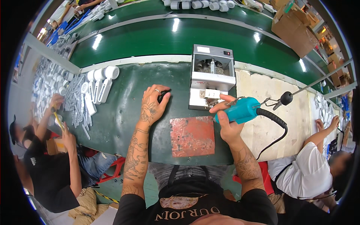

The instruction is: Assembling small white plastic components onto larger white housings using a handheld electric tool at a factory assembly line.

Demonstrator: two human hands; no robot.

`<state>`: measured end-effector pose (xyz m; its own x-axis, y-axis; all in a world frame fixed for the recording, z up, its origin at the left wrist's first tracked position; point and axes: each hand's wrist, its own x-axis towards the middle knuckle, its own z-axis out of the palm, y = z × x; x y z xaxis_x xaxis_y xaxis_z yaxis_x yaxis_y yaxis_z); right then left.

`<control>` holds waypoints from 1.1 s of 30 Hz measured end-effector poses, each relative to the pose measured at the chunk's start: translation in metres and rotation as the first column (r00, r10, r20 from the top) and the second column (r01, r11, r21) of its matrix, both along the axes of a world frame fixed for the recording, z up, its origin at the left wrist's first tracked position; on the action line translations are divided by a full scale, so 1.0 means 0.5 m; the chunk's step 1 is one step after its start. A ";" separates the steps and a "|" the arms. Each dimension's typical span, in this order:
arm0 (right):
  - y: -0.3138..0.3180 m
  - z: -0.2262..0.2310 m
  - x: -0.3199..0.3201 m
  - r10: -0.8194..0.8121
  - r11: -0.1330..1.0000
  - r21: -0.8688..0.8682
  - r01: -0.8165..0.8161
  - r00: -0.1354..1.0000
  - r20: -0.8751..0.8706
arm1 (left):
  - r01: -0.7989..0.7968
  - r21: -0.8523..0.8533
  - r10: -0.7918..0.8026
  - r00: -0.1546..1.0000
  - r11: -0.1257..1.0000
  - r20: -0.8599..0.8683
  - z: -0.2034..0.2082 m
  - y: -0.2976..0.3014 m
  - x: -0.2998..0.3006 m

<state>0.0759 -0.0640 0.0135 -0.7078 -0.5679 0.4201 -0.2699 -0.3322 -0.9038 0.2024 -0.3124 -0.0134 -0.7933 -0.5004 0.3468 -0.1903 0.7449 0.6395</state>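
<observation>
My right hand (229,125) grips a teal electric screwdriver (243,108), held roughly level over the right part of the bench, its index finger stretched along the tool. The screwdriver's tip is hard to make out. Just beyond it stands a grey and white screw feeder (213,80) with small screws in its open top. My left hand (153,103) rests on the dark green bench, its thumb and fingers curled round a small black part (163,96). Between my forearms lies a worn red mat (192,137) at the bench's near edge.
White round-headed handles (99,84) and a heap of grey strips (77,99) lie at left. A black cable (279,123) and a metal rod (318,78) run right of the screwdriver. Behind is a green conveyor (150,39). Co-workers (52,168) (303,168) sit on both sides.
</observation>
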 end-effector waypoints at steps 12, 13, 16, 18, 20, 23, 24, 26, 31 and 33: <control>-0.032 -0.013 -0.001 -0.173 0.985 -0.046 0.168 0.979 -0.112 | 0.053 0.033 -0.052 0.998 0.998 -0.044 -0.031 -0.029 0.019; -0.012 -0.016 -0.010 -0.087 0.996 -0.008 0.087 0.994 -0.067 | 0.060 0.045 -0.060 0.998 0.997 -0.007 -0.025 -0.010 0.007; 0.047 0.022 -0.008 -0.105 0.991 0.081 0.110 0.992 -0.069 | 0.117 0.044 -0.117 0.993 0.992 0.004 -0.027 0.029 -0.028; 0.064 0.028 -0.010 -0.127 0.987 0.092 0.135 0.987 -0.094 | 0.134 0.037 -0.135 0.991 0.990 0.006 -0.032 0.040 -0.038; 0.069 0.036 -0.009 -0.114 0.990 0.080 0.119 0.991 -0.070 | 0.114 0.060 -0.114 0.993 0.992 0.012 -0.032 0.045 -0.041; 0.037 0.021 -0.019 -0.150 0.988 -0.001 0.152 0.976 -0.161 | 0.105 0.029 -0.104 0.994 0.994 -0.030 -0.026 0.023 -0.032; 0.026 0.017 -0.020 -0.143 0.987 0.054 0.151 0.980 -0.137 | 0.098 0.015 -0.098 0.995 0.995 -0.017 -0.025 0.003 -0.023; -0.016 -0.005 -0.012 -0.143 0.980 0.121 0.157 0.983 -0.119 | 0.050 0.047 -0.043 0.991 0.998 -0.124 -0.015 -0.013 -0.007; 0.031 -0.024 -0.034 -0.158 0.890 0.398 0.224 0.969 -0.192 | 0.032 -0.142 -0.063 0.973 0.989 -0.221 -0.015 0.005 -0.051; 0.041 -0.072 -0.067 -0.255 0.954 0.129 0.269 0.960 -0.116 | 0.036 -0.114 -0.068 0.955 0.993 -0.289 -0.028 0.000 -0.057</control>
<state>0.0422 -0.0432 -0.0224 -0.7994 -0.4269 0.4227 -0.4190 -0.1081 -0.9015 0.1740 -0.3122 -0.0272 -0.6732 -0.4086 0.6163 0.0342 0.8154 0.5779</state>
